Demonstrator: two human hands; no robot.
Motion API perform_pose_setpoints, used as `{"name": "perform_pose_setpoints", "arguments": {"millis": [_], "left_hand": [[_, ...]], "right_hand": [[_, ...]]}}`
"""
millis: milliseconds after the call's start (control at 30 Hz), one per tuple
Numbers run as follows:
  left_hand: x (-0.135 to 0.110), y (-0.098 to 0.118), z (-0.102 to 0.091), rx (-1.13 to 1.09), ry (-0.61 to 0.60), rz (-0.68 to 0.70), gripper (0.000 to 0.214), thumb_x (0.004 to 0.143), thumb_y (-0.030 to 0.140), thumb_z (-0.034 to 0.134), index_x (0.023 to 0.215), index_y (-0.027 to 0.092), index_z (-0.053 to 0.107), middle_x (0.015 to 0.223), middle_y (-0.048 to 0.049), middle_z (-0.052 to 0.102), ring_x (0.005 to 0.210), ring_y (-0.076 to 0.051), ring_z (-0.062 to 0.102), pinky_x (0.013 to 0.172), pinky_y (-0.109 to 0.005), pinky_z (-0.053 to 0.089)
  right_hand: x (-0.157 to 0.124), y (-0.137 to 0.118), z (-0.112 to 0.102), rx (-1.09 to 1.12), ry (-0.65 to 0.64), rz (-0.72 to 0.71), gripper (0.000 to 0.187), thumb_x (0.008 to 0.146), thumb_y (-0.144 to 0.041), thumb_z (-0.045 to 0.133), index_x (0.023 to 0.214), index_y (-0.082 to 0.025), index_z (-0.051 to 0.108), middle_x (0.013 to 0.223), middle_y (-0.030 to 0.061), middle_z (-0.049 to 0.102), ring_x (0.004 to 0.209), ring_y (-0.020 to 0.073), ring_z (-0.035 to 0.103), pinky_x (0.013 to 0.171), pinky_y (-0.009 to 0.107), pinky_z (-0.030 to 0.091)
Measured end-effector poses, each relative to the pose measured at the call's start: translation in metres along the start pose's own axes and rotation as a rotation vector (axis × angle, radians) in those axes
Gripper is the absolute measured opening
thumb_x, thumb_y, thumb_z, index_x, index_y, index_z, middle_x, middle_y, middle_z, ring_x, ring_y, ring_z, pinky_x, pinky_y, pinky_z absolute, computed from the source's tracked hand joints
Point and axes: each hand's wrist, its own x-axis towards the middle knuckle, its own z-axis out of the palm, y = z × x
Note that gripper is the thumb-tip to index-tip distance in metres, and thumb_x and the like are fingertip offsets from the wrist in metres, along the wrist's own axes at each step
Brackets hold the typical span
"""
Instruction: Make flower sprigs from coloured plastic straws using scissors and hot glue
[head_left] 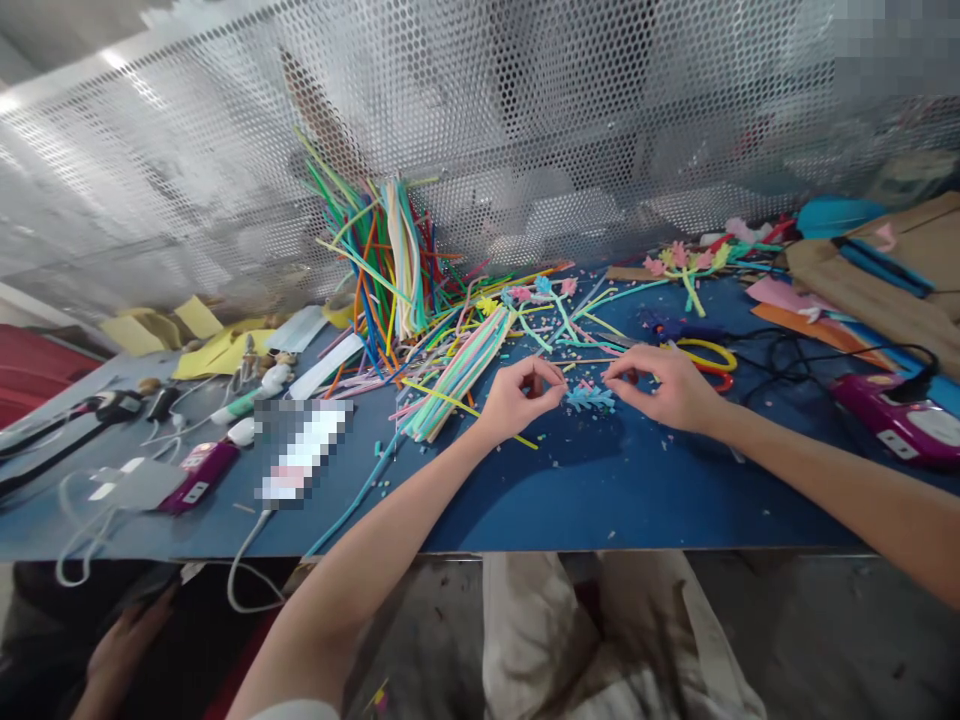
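A bundle of pale fuzzy sticks [461, 375] lies slantwise on the blue surface [495, 505]. To the right of the bundle, the small fuzzy blue piece [591, 398] sits between the fingertips of the two hands, apparently kept there so both can work at it from either side. The left hand [517, 400], nearer the bundle, has thumb and forefinger drawn narrow at the piece's left end. The right hand [664, 385], farther from it, makes a similar narrow pinch by the other end. Whether either actually grips the piece, or it rests on the surface, I cannot tell.

Behind and left of the bundle, a thick bunch of coloured sticks [405, 265] stands upright, probably to save room and keep every colour within reach. The scissors [705, 360] lie right of the bundle, just past the right hand, seemingly parked handy for cutting. Well right of and behind the bundle, fuzzy sprigs [686, 262] lie near the metal mesh [570, 120], perhaps set back to stay out of the way.
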Motion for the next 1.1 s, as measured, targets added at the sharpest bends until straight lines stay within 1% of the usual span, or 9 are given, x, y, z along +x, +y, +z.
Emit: {"name": "perform_pose_setpoints", "arguments": {"millis": [133,200,300,367,533,667,800,967,1100], "left_hand": [[0.001,-0.002,-0.003,-0.006,0.014,-0.022,0.027,0.084,0.038,0.077,0.082,0.016,0.062,0.091,-0.0046,0.070,0.057,-0.006,0.041,0.057,-0.023,0.037],[0.001,-0.002,-0.004,0.016,0.014,-0.043,0.027,0.084,0.040,0.078,0.085,0.016,0.065,0.082,-0.0018,0.067,0.057,-0.006,0.040,0.056,-0.023,0.036],[0.001,0.001,-0.002,0.034,0.027,-0.096,0.029,0.084,0.043,0.078,0.092,0.016,0.070,0.063,0.0042,0.053,0.055,-0.007,0.039,0.055,-0.022,0.033],[0.001,0.003,0.000,0.005,0.043,-0.137,0.031,0.085,0.045,0.077,0.095,0.016,0.072,0.061,0.0046,0.051,0.055,-0.007,0.039,0.054,-0.022,0.032],[-0.002,0.005,0.009,-0.080,-0.008,-0.224,0.036,0.086,0.050,0.075,0.099,0.017,0.076,0.078,-0.0028,0.070,0.059,-0.009,0.051,0.055,-0.022,0.037],[-0.004,0.007,0.010,-0.088,-0.088,-0.225,0.041,0.091,0.049,0.069,0.117,0.018,0.076,0.092,-0.0075,0.077,0.073,-0.015,0.065,0.064,-0.024,0.046],[-0.003,0.009,0.007,-0.084,-0.133,-0.179,0.042,0.095,0.046,0.065,0.126,0.019,0.072,0.104,-0.0098,0.078,0.085,-0.018,0.068,0.069,-0.024,0.048],[-0.003,0.009,0.005,-0.080,-0.158,-0.147,0.044,0.097,0.048,0.061,0.128,0.020,0.071,0.111,-0.0111,0.076,0.075,-0.014,0.063,0.062,-0.023,0.046],[-0.003,0.009,0.004,-0.114,-0.280,-0.116,0.048,0.098,0.051,0.059,0.135,0.023,0.067,0.126,-0.0123,0.070,0.080,-0.014,0.062,0.064,-0.023,0.048]], "right_hand": [[0.002,0.004,0.003,0.038,-0.031,0.010,0.006,0.092,-0.026,0.064,0.094,-0.024,0.069,0.087,0.0023,0.072,0.074,0.0168,0.062,0.072,0.033,0.051],[0.003,0.003,0.004,0.055,-0.039,0.004,0.007,0.092,-0.026,0.063,0.094,-0.024,0.069,0.089,0.0029,0.073,0.075,0.0174,0.063,0.072,0.033,0.052],[0.005,0.000,0.006,0.066,-0.046,-0.013,0.006,0.092,-0.026,0.063,0.095,-0.025,0.069,0.092,0.0030,0.074,0.074,0.0172,0.063,0.073,0.034,0.053],[0.006,0.000,0.006,0.062,-0.043,-0.012,0.006,0.092,-0.026,0.063,0.095,-0.025,0.069,0.091,0.0026,0.074,0.073,0.0170,0.063,0.073,0.034,0.053],[0.008,0.002,0.004,0.040,0.023,0.044,0.008,0.093,-0.027,0.064,0.095,-0.026,0.071,0.087,0.0022,0.073,0.071,0.0173,0.063,0.069,0.034,0.052],[0.008,-0.003,0.005,0.025,0.055,0.045,0.011,0.094,-0.028,0.065,0.099,-0.026,0.074,0.088,0.0033,0.074,0.072,0.0175,0.063,0.071,0.034,0.052],[0.010,-0.010,0.008,0.051,0.074,0.024,0.012,0.094,-0.028,0.065,0.100,-0.024,0.075,0.085,0.0038,0.075,0.070,0.0168,0.063,0.069,0.033,0.052],[0.009,-0.011,0.010,0.018,0.091,0.081,0.015,0.094,-0.032,0.066,0.100,-0.026,0.077,0.083,0.0034,0.075,0.067,0.0168,0.064,0.064,0.031,0.052],[0.007,-0.007,0.009,-0.018,0.118,0.097,0.015,0.094,-0.034,0.066,0.098,-0.027,0.077,0.084,0.0027,0.075,0.068,0.0170,0.064,0.064,0.032,0.051]]}}
